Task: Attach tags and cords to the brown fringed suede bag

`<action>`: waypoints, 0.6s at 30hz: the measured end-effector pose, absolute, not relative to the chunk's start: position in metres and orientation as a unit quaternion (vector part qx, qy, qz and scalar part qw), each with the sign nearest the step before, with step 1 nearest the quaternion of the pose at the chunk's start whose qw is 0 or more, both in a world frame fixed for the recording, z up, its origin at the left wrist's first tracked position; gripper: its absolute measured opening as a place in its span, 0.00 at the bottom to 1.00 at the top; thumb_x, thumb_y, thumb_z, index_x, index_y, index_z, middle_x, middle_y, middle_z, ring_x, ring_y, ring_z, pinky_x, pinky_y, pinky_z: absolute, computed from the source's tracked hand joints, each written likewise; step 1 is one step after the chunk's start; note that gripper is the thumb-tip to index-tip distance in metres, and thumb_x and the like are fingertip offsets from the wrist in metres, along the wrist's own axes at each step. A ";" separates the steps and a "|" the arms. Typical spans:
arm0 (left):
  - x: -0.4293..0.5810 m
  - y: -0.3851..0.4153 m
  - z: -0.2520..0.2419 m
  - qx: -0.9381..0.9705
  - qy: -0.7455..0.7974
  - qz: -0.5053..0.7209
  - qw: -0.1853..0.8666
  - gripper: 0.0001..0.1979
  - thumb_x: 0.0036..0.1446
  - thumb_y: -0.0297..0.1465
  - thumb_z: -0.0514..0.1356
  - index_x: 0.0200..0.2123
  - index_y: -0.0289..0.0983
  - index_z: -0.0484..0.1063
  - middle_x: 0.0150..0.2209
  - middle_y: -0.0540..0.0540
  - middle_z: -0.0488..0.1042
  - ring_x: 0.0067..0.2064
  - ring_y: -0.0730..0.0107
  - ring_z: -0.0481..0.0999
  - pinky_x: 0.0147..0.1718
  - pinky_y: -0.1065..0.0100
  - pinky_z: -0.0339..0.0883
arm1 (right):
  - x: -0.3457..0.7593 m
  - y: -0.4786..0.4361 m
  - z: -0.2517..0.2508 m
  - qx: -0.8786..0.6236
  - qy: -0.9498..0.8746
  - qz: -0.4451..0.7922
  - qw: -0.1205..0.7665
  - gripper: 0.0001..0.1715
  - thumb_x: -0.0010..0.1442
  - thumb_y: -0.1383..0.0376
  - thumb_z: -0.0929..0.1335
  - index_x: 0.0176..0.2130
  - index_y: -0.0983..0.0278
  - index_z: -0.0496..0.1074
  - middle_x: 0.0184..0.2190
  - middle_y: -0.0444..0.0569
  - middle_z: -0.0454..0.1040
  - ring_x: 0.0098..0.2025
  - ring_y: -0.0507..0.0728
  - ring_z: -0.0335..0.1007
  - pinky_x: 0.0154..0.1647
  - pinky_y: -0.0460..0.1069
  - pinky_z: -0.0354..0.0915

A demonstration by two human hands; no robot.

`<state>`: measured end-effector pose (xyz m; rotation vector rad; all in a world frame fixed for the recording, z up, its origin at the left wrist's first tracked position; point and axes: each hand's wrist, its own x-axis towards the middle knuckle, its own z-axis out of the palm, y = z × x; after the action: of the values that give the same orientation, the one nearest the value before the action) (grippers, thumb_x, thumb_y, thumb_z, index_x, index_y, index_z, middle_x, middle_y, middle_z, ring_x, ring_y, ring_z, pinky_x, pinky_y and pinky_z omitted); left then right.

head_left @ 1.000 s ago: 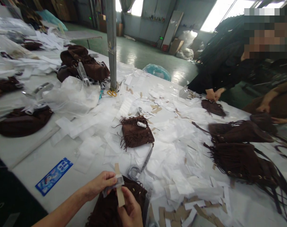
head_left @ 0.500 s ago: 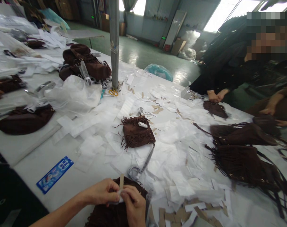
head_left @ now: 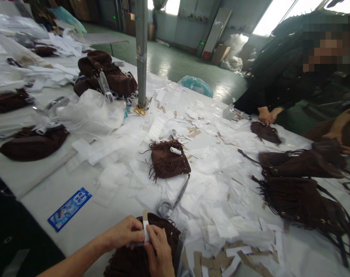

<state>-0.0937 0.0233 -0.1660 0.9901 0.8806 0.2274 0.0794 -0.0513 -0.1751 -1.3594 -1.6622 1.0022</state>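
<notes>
A dark brown fringed bag (head_left: 125,261) lies at the table's near edge, under both my hands. Above it my left hand (head_left: 127,232) pinches a narrow strip (head_left: 146,227), tan at the top end and white lower down. My right hand (head_left: 160,248) grips the same strip from the other side, fingers closed against it. The lower end of the strip is hidden between my fingers. Just beyond the bag sits a wrapped, coiled strap (head_left: 165,207). Farther out lies a smaller brown fringed bag (head_left: 170,159) with a white roll on top.
White paper scraps and tan card strips (head_left: 215,263) cover much of the table. A blue packet (head_left: 69,209) lies left. Brown bags (head_left: 296,200) are piled right, where co-workers' hands (head_left: 268,114) handle others. A metal post (head_left: 141,54) rises behind yellow scissors (head_left: 139,111).
My fingers have shifted on the strip, and more of its white part now shows above them. The whole view has moved slightly.
</notes>
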 end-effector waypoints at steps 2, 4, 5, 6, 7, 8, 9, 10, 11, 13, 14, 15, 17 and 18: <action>-0.093 0.024 -0.165 0.456 0.408 0.101 0.785 0.20 0.47 0.46 0.63 0.23 0.32 0.74 0.18 0.52 0.64 0.19 0.78 0.59 0.18 0.74 0.54 | 0.083 -0.051 -0.173 -0.516 -0.672 0.404 0.345 0.28 0.60 0.73 0.62 0.58 0.56 0.63 0.47 0.52 0.70 0.49 0.58 0.67 0.50 0.53 0.65; -0.090 0.023 -0.162 0.452 0.411 0.101 0.785 0.20 0.46 0.46 0.64 0.24 0.32 0.75 0.19 0.52 0.65 0.20 0.78 0.59 0.19 0.74 0.54 | 0.086 -0.049 -0.171 -0.519 -0.671 0.422 0.320 0.26 0.60 0.74 0.62 0.56 0.58 0.64 0.45 0.52 0.69 0.46 0.57 0.67 0.48 0.51 0.66; -0.088 0.022 -0.161 0.449 0.416 0.104 0.784 0.21 0.45 0.47 0.64 0.25 0.32 0.75 0.20 0.52 0.66 0.21 0.78 0.60 0.19 0.74 0.55 | 0.086 -0.048 -0.170 -0.522 -0.669 0.427 0.313 0.25 0.60 0.75 0.62 0.55 0.59 0.65 0.44 0.52 0.68 0.46 0.57 0.67 0.47 0.51 0.66; -0.086 0.021 -0.161 0.444 0.426 0.108 0.781 0.21 0.45 0.48 0.64 0.26 0.32 0.75 0.21 0.52 0.66 0.21 0.77 0.60 0.20 0.74 0.55 | 0.086 -0.047 -0.170 -0.524 -0.668 0.429 0.308 0.24 0.60 0.75 0.62 0.54 0.59 0.65 0.43 0.51 0.68 0.45 0.57 0.67 0.47 0.51 0.66; -0.084 0.020 -0.160 0.438 0.439 0.112 0.776 0.23 0.46 0.50 0.62 0.26 0.33 0.74 0.21 0.52 0.66 0.22 0.77 0.61 0.20 0.74 0.56 | 0.086 -0.045 -0.169 -0.523 -0.669 0.430 0.306 0.23 0.60 0.75 0.62 0.53 0.59 0.65 0.43 0.51 0.68 0.45 0.57 0.67 0.47 0.51 0.66; -0.081 0.020 -0.161 0.431 0.457 0.116 0.770 0.25 0.47 0.52 0.60 0.26 0.33 0.73 0.21 0.52 0.66 0.21 0.77 0.61 0.20 0.74 0.56 | 0.086 -0.044 -0.169 -0.522 -0.670 0.430 0.305 0.23 0.60 0.75 0.62 0.53 0.60 0.65 0.43 0.51 0.67 0.45 0.57 0.66 0.47 0.51 0.66; -0.079 0.019 -0.162 0.422 0.478 0.118 0.761 0.27 0.48 0.54 0.56 0.25 0.33 0.71 0.20 0.52 0.66 0.21 0.76 0.61 0.19 0.73 0.56 | 0.085 -0.043 -0.169 -0.521 -0.672 0.429 0.305 0.23 0.59 0.76 0.63 0.53 0.60 0.65 0.44 0.52 0.67 0.46 0.57 0.66 0.48 0.52 0.66; -0.076 0.019 -0.164 0.413 0.500 0.119 0.751 0.28 0.49 0.56 0.53 0.23 0.34 0.69 0.18 0.52 0.65 0.19 0.76 0.60 0.18 0.73 0.55 | 0.084 -0.042 -0.168 -0.519 -0.675 0.427 0.304 0.23 0.59 0.76 0.63 0.52 0.60 0.65 0.44 0.52 0.67 0.46 0.58 0.66 0.48 0.52 0.65; -0.074 0.019 -0.166 0.406 0.521 0.117 0.742 0.29 0.50 0.57 0.51 0.22 0.35 0.68 0.17 0.52 0.64 0.18 0.76 0.60 0.16 0.73 0.54 | 0.083 -0.041 -0.167 -0.520 -0.677 0.425 0.301 0.24 0.58 0.77 0.63 0.52 0.61 0.65 0.44 0.52 0.67 0.46 0.58 0.65 0.48 0.53 0.65; -0.070 0.019 -0.171 0.393 0.557 0.112 0.723 0.27 0.50 0.56 0.49 0.20 0.36 0.65 0.16 0.53 0.62 0.17 0.75 0.59 0.15 0.73 0.52 | 0.081 -0.038 -0.164 -0.525 -0.680 0.422 0.288 0.25 0.56 0.79 0.64 0.51 0.61 0.65 0.44 0.53 0.67 0.46 0.59 0.65 0.48 0.54 0.65; -0.068 0.019 -0.173 0.389 0.571 0.109 0.714 0.26 0.49 0.55 0.49 0.19 0.37 0.64 0.15 0.53 0.62 0.16 0.75 0.58 0.14 0.72 0.51 | 0.081 -0.036 -0.162 -0.528 -0.682 0.421 0.281 0.25 0.55 0.80 0.64 0.50 0.61 0.65 0.44 0.52 0.67 0.46 0.59 0.65 0.48 0.54 0.65; -0.067 0.019 -0.176 0.388 0.583 0.107 0.706 0.25 0.49 0.53 0.50 0.18 0.37 0.63 0.15 0.53 0.61 0.16 0.74 0.58 0.13 0.72 0.51 | 0.081 -0.035 -0.159 -0.529 -0.684 0.422 0.272 0.25 0.54 0.80 0.64 0.49 0.61 0.65 0.44 0.52 0.67 0.46 0.59 0.65 0.48 0.54 0.65; -0.065 0.019 -0.179 0.391 0.600 0.107 0.690 0.23 0.50 0.51 0.49 0.17 0.39 0.62 0.14 0.53 0.60 0.15 0.73 0.57 0.13 0.71 0.50 | 0.082 -0.031 -0.154 -0.525 -0.689 0.429 0.255 0.24 0.54 0.79 0.65 0.48 0.60 0.66 0.43 0.51 0.67 0.46 0.59 0.65 0.49 0.55 0.65; -0.064 0.019 -0.180 0.396 0.605 0.108 0.682 0.22 0.50 0.50 0.49 0.17 0.39 0.61 0.13 0.53 0.59 0.15 0.73 0.57 0.13 0.71 0.49 | 0.083 -0.029 -0.151 -0.521 -0.693 0.433 0.245 0.23 0.55 0.78 0.65 0.47 0.59 0.66 0.43 0.50 0.68 0.46 0.59 0.64 0.49 0.55 0.64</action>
<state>-0.0643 0.0187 -0.1801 0.8883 1.3577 0.2416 0.0829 -0.0288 -0.1509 -1.4231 -1.8920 1.1821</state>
